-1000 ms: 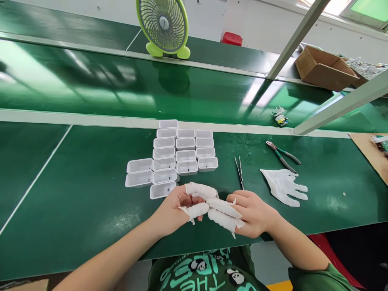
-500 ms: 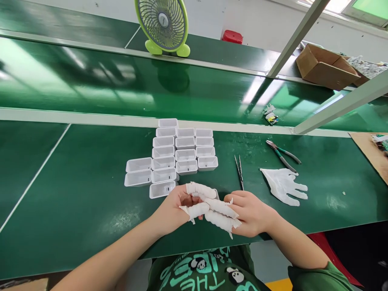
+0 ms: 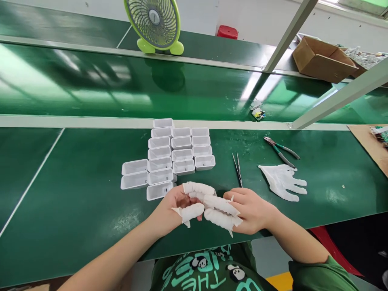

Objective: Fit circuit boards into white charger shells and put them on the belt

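My left hand and my right hand meet over the front part of the bench, fingers curled toward each other. White finger cots cover the thumb and fingertips that show on both. A sliver of a pale edge shows between the hands; the fingers hide the rest of whatever they hold. Just beyond my left hand lie rows of small white plastic cases, their open sides up, several with small dark marks inside. Metal tweezers lie beyond my right hand, points facing away.
Green-handled cutting pliers and a white glove lie to the right on the green bench. Farther back are a small circuit board with a plug, a green fan and a cardboard box on the shelf.
My left thumb has moved slightly away from the right fingers, opening a small gap. The hands otherwise stay together, and the view has shifted a little.
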Motion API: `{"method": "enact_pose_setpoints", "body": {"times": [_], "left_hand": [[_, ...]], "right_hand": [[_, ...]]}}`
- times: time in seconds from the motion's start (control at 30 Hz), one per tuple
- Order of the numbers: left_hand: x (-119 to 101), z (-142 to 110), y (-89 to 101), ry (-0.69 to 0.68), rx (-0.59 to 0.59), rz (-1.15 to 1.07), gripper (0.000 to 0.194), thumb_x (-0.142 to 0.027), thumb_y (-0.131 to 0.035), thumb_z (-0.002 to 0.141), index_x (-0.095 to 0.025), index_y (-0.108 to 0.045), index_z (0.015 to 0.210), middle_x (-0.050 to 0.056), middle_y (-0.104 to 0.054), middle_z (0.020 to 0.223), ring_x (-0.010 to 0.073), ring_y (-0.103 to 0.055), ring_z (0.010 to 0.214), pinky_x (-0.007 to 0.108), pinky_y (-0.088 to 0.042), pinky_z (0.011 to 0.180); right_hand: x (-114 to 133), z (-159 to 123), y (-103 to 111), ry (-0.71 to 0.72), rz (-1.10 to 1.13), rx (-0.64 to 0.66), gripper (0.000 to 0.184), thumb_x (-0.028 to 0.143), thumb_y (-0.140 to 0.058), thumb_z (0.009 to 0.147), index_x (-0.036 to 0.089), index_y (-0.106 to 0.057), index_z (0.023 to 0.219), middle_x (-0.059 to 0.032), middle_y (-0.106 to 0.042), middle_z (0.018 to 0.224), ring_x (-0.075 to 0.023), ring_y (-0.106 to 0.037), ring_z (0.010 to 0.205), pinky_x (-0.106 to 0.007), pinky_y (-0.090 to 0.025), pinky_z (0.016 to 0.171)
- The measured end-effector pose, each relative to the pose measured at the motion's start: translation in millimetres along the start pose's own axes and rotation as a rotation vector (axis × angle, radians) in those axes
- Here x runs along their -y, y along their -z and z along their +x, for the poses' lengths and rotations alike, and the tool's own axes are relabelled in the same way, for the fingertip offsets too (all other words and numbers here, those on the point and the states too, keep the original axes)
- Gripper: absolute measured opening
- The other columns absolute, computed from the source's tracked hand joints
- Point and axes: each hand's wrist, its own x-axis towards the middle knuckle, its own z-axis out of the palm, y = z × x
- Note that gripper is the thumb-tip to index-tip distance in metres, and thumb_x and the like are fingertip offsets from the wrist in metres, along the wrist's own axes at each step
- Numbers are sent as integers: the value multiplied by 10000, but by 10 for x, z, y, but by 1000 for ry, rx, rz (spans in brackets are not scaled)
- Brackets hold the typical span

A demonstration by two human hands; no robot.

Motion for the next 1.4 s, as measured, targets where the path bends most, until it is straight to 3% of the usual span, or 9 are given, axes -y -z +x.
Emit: {"method": "enact_pose_setpoints", "body": {"times": [0.13, 0.3, 0.43, 0.57, 0.63, 0.73, 0.9, 1.2, 1.4], "left_hand": [[-56, -20, -56, -73, -72, 197, 136, -264, -719, 833, -190, -731, 946, -5, -639, 694, 106, -610, 588, 177, -509, 529], [5, -23, -104, -533, -165, 835, 215, -132, -601, 893, -228, -677, 1070, 51, -686, 969, 168, -660, 872, 259, -570, 748], [162, -6, -91, -691, -87, 1128, 360, -182, -599, 932, -237, -554, 1285, 130, -610, 1262, 232, -611, 1118, 341, -554, 911], [271, -3, -80, -655, -32, 1253, 403, -267, -605, 938, -212, -510, 1326, 180, -558, 1320, 276, -604, 1100, 397, -577, 865], [298, 0, -76, -652, -17, 1306, 430, -271, -596, 940, -204, -485, 1349, 196, -542, 1336, 292, -605, 1081, 427, -583, 851], [321, 23, -57, -685, -40, 1384, 477, -245, -594, 929, -177, -446, 1378, 234, -504, 1376, 321, -602, 1086, 466, -588, 842], [339, 70, -8, -743, -54, 1448, 389, -201, -590, 903, -117, -513, 1276, 271, -524, 1342, 349, -615, 1092, 492, -596, 840], [378, 41, -36, -643, -17, 1492, 273, -240, -649, 864, -116, -621, 1106, 275, -574, 1283, 401, -623, 1114, 530, -599, 824], [410, 84, 20, -557, 8, 1445, 358, -248, -661, 860, -163, -601, 1202, 218, -596, 1286, 384, -580, 1186, 549, -552, 928]], "right_hand": [[-27, 7, 51, -81, 10, -67, 259, 227, -400, 990, 181, -560, 792, -34, -552, 689, -141, -474, 589, -269, -424, 490], [-97, -72, 64, -51, -176, -164, 165, 122, -470, 911, 187, -603, 985, -108, -690, 915, -194, -608, 758, -320, -536, 638], [-312, -85, 172, -424, -138, -123, 322, 177, -543, 931, 205, -554, 1252, -144, -651, 1236, -250, -609, 1162, -428, -544, 931], [-984, 18, 438, -1153, -84, 221, 569, 345, -604, 923, 205, -427, 1446, -141, -578, 1304, -257, -634, 1083, -400, -559, 897], [-1446, 90, 547, -1269, -116, 267, 569, 367, -599, 931, 130, -450, 1427, -182, -587, 1271, -241, -667, 944, -378, -568, 824], [-2062, 208, 575, -1370, -264, 246, 534, 387, -598, 956, 90, -477, 1384, -216, -515, 1366, -289, -605, 1124, -444, -521, 947], [-2477, 382, 337, -1385, -422, 258, 377, 379, -631, 957, 171, -574, 1266, -107, -563, 1325, -274, -584, 1163, -491, -519, 960], [-2314, 545, 457, -989, -436, 469, 478, 352, -643, 937, 185, -497, 1360, -116, -487, 1409, -321, -465, 1300, -543, -401, 1069], [-2392, 810, 440, -952, -323, 669, 452, 371, -642, 948, 195, -527, 1348, -119, -516, 1404, -301, -533, 1247, -537, -452, 1042]]}}
